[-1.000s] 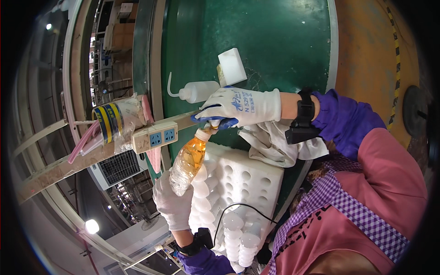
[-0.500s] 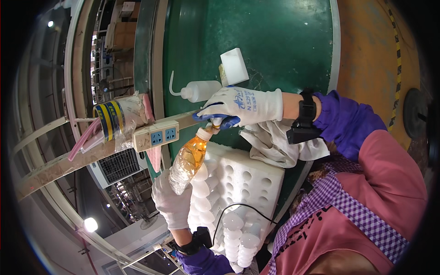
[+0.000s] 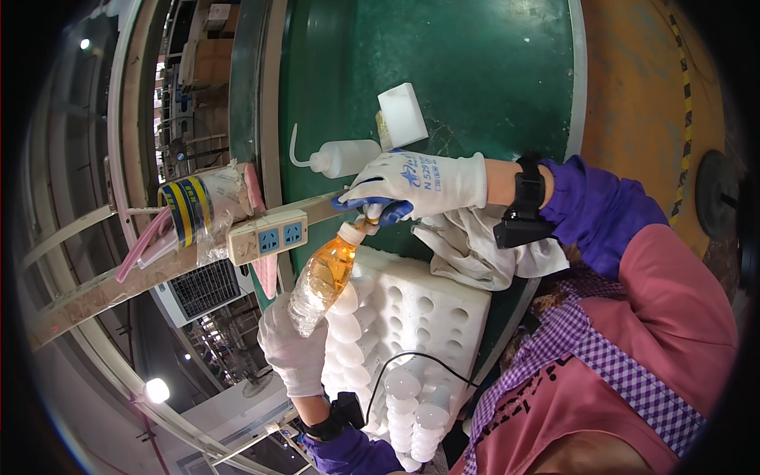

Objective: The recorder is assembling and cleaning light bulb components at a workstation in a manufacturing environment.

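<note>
My left hand, in a white glove, is closed around a clear plastic bottle with orange liquid in it. The bottle tilts, its white neck up toward my other hand. My right hand, in a white glove with blue fingertips, pinches a small whitish and brownish piece right at the bottle's mouth; its kind is unclear. Below the hands sits a white foam tray with round holes. White light bulbs stand in rows along its left side, and more bulbs are at its near end.
A white squeeze bottle with a bent spout lies on the green work surface, beside a white block. A crumpled cloth lies by my right wrist. On the rail are a power strip and a yellow-and-blue banded roll. A black cable crosses the tray.
My left hand and the bottle have shifted very slightly left. My right hand stays nearly still, its pinch at the bottle's mouth kept.
</note>
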The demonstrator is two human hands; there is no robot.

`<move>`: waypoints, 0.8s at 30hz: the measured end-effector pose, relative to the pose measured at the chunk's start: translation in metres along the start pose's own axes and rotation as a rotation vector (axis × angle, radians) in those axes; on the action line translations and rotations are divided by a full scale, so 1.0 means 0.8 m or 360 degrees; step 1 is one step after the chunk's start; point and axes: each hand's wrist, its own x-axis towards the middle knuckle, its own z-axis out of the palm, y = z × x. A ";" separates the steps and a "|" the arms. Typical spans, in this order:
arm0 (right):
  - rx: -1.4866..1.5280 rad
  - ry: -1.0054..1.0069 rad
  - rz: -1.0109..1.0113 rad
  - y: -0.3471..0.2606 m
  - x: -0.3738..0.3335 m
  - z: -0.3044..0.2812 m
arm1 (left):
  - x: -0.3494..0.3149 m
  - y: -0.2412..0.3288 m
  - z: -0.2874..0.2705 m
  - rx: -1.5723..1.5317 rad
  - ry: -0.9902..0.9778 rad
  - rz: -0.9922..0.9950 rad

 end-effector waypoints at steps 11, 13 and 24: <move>0.0045 -0.0072 0.0112 -0.008 0.001 -0.007 | 0.000 -0.002 -0.002 0.0048 0.0024 -0.0012; 0.0086 -0.0097 0.0156 -0.007 0.001 -0.007 | 0.001 -0.002 -0.003 0.0052 0.0030 0.0002; 0.0145 -0.0033 0.0157 0.001 0.000 0.001 | 0.005 -0.004 -0.004 0.0047 0.0046 0.0032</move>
